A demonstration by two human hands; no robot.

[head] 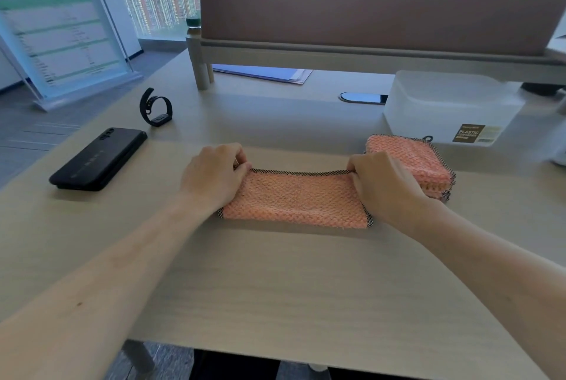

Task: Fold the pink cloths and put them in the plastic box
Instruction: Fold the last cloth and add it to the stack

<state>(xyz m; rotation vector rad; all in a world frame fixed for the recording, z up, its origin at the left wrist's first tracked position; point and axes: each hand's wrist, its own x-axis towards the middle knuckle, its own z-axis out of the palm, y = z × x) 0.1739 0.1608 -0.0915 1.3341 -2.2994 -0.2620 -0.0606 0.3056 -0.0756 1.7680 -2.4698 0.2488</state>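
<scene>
The pink cloth [295,198] is salmon pink with a small woven grid pattern, and its border is black-and-white checked. The folded stack [410,162] has the same colours. The plastic box [444,100] is milky white with a brown label [468,133]. The phone [98,159] and the wristband [156,108] are black. The table [275,287] is pale beige with wood grain; the bottle cap [193,21] seems dark green

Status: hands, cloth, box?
Left hand, right hand each pinch a far corner of the half-folded pink black-edged woven cloth. Folded pink cloth stack lies between it and the translucent plastic box, outside it. Nothing else blocks.
</scene>
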